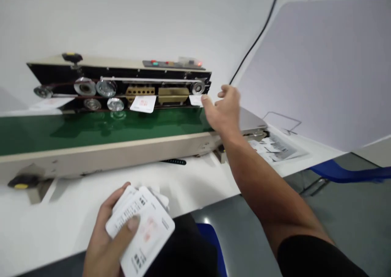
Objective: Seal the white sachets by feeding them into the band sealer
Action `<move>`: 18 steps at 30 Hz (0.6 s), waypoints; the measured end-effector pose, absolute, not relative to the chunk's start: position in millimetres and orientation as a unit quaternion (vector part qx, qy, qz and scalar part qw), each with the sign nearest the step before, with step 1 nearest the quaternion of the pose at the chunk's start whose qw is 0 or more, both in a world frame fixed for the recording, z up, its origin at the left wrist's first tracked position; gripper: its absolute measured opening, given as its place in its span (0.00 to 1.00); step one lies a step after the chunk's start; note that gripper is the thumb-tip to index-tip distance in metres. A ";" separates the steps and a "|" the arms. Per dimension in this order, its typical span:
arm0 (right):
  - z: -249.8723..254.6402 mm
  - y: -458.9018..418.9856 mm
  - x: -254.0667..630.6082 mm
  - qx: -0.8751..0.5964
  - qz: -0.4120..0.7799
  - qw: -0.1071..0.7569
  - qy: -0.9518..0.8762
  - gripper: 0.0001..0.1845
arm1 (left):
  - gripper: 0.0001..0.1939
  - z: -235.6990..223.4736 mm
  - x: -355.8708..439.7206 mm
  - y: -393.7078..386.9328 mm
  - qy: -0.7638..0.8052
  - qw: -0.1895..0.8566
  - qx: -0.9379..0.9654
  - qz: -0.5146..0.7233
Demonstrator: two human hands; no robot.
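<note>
My left hand [105, 238] grips a stack of white printed sachets [143, 224] low in the view, with the thumb lying across the top one. My right hand [224, 110] is stretched out at the right end of a continuous band sealer [116, 81], fingers apart. Its thumb is very close to a white sachet [195, 100] at the machine's mouth, and I cannot tell if they touch. Another printed sachet [143, 104] stands in the sealer's belts, above the green conveyor belt [100, 128]. A further white sachet [51, 103] lies at the sealer's far left end.
The sealer stands on a white table [91, 199]. A black strap [173, 161] lies in front of it, and loose printed sheets [276, 148] lie to the right. A large white board [317, 65], a black cable [259, 32] and a blue chair [345, 172] stand beyond.
</note>
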State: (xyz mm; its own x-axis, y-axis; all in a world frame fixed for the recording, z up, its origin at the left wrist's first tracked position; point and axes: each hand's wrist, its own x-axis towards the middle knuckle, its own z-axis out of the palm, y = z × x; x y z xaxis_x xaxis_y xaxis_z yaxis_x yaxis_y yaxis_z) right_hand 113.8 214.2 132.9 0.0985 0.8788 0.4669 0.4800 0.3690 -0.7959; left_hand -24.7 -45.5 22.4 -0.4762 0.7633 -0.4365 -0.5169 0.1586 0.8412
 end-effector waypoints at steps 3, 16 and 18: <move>91.0 129.2 115.5 -0.401 0.169 0.493 -0.753 0.20 | 0.30 29.8 -26.0 -37.0 0.549 0.444 0.063 0.706; 15.0 53.7 93.0 -0.337 0.652 0.361 -0.575 0.28 | 0.13 -2.2 -19.9 -14.3 0.469 0.339 0.043 0.815; 16.9 60.8 97.5 -0.326 0.687 0.358 -0.541 0.26 | 0.15 -6.1 -23.3 -12.7 0.480 0.367 0.037 0.796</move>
State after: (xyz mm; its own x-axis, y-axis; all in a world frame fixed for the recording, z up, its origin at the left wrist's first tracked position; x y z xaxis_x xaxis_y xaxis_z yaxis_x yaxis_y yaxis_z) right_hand 97.5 60.8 16.9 -0.5299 0.8459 -0.0609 -0.1394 -0.1578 -0.9776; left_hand -23.3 -12.7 -6.1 -0.7274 0.6200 -0.2941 -0.5491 -0.2690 0.7913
